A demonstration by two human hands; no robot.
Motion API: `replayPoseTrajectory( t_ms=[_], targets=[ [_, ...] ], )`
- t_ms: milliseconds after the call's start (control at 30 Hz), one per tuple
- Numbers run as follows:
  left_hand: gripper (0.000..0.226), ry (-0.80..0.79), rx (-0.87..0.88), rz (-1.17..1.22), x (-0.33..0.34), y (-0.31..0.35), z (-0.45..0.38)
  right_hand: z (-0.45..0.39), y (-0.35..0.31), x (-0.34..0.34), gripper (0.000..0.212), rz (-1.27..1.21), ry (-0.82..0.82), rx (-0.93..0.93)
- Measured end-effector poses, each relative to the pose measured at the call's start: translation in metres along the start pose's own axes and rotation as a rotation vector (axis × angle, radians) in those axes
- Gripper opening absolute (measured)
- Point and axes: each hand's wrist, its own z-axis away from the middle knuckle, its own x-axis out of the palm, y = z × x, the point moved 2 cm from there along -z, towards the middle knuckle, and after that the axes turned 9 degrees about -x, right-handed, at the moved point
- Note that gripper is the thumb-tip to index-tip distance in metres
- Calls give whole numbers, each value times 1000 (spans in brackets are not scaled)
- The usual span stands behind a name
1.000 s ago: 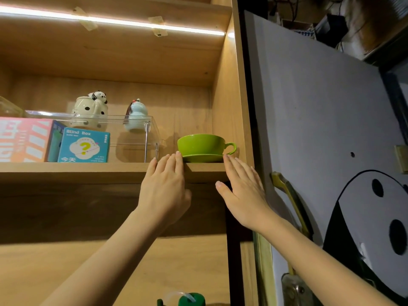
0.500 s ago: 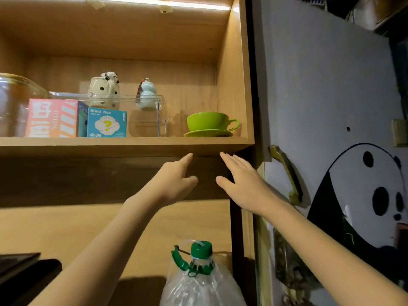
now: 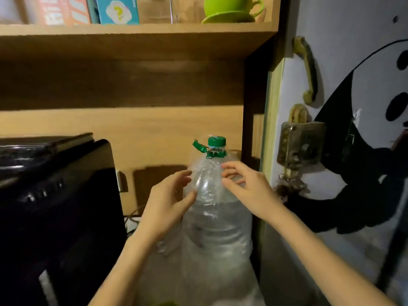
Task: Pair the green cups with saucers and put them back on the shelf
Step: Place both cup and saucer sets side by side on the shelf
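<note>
1 green cup [image 3: 229, 5] sits on its saucer [image 3: 228, 18] up on the shelf [image 3: 136, 29]. My left hand [image 3: 167, 204] and right hand [image 3: 247, 188] hang loosely curled before the water bottle [image 3: 217, 217], holding nothing. Cups like this look hard, glossy and breakable; I'd grip the saucer rim with 2 hands.

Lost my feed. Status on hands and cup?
Both hands empty, left and right flanking water jug. Green cup on saucer, shelved.

Wooden shelf [image 3: 136, 29]: green cup [image 3: 227, 5] on saucer [image 3: 227, 18], right end; boxes [image 3: 88, 9] left.
</note>
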Motion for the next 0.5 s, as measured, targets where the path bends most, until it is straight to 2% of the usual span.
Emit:
replayPoseTrajectory(
  t_ms=[133, 333, 500],
  targets=[
    [65, -81, -112, -55, 16, -47, 58, 57, 22, 49, 35, -95, -144, 126],
    [120, -329, -444, -18, 33, -117, 140, 144, 67, 124, 44, -55, -419, 297],
    [126, -499, -702, -100, 45, -155, 196, 192, 92, 173, 42, -72, -512, 400]
  ],
)
